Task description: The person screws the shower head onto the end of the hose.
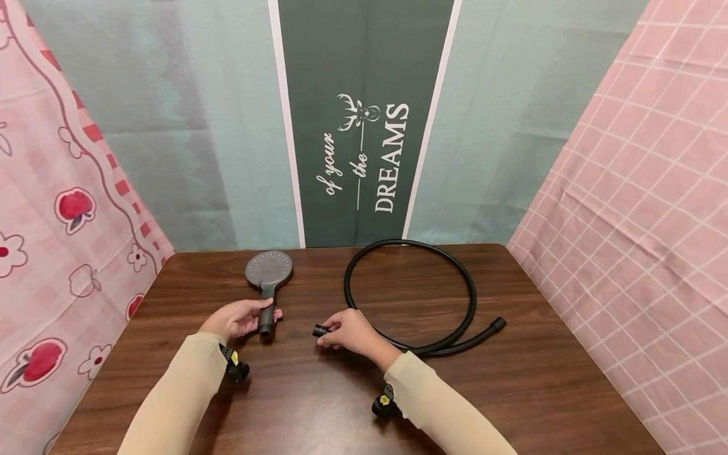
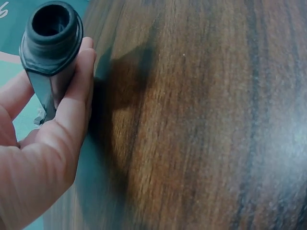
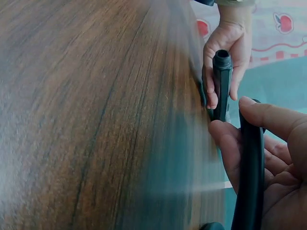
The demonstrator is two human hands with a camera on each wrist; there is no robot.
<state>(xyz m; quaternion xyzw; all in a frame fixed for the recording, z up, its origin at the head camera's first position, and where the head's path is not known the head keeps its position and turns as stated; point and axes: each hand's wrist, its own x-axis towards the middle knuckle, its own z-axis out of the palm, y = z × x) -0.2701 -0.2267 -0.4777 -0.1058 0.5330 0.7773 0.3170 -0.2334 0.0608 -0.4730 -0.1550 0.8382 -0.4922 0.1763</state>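
Your left hand (image 1: 241, 318) grips the disc-faced grey shower head (image 1: 269, 268) by its handle; your right hand (image 1: 351, 330) pinches the smooth, looped hose (image 1: 432, 349) near one end.

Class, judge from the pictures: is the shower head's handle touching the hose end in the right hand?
Apart. The head view shows it: a strip of wooden table shows between the handle and the hose end.
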